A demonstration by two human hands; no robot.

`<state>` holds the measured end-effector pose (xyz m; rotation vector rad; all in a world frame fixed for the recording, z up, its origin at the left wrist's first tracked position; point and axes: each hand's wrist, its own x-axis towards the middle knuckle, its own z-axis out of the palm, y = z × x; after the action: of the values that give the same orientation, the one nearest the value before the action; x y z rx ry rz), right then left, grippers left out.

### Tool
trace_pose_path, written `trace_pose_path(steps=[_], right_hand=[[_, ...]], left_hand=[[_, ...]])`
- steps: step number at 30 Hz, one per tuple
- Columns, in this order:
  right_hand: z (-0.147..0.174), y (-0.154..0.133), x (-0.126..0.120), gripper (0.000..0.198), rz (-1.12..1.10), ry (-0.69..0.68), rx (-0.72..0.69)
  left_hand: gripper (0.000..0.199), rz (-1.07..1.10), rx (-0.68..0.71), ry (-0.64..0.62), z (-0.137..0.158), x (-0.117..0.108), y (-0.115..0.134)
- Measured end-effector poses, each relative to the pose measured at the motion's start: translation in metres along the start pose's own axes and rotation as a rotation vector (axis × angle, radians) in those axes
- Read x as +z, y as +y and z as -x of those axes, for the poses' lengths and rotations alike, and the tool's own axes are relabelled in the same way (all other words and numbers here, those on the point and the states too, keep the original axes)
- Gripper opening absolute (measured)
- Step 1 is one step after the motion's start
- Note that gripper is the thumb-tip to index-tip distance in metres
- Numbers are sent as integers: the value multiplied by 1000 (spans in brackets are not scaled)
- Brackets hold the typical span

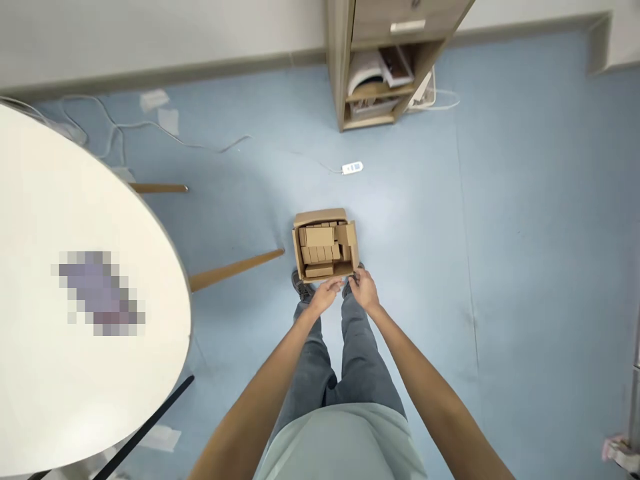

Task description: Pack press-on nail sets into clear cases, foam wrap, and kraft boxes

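An open cardboard box stands on the floor just in front of my feet, its flaps folded outward. Inside it lie several small brown cartons, some flat and some on edge in a row. My left hand hovers by the near edge of the box, fingers stretched inward and nothing visible in them. Close to the box's near right corner is my right hand, its thumb and fingers apart. Whether its fingertips touch the cardboard I cannot tell.
A white round table with wooden legs fills the left side, a blurred-out object on it. Ahead stands a wooden cabinet with filled shelves. A white power strip and its cable lie on the blue floor beyond the box.
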<state>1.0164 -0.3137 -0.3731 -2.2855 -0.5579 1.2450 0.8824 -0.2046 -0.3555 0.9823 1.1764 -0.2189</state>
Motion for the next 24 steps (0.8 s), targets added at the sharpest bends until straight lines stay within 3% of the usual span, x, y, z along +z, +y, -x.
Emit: trace_pose_path(steps=[4,9,14,19,24], right_hand=[[41,-21,-41,36,-47,16,-71],[82,-48,-90,33,-141,40,-194],[121,-74,-126,32,-187,4,-286],[167,-104,-142,40,-218,-25,-365],[217,-134,-134,49,-258,-40,-432]], left_hand=[[44,66,-29,21,65,3,26],[69,171,94,75,139,13,58],[69,233,228,145,211,16,79],[60,272,347,185,280,9,95],[52,302,495,214,343,-7,95]])
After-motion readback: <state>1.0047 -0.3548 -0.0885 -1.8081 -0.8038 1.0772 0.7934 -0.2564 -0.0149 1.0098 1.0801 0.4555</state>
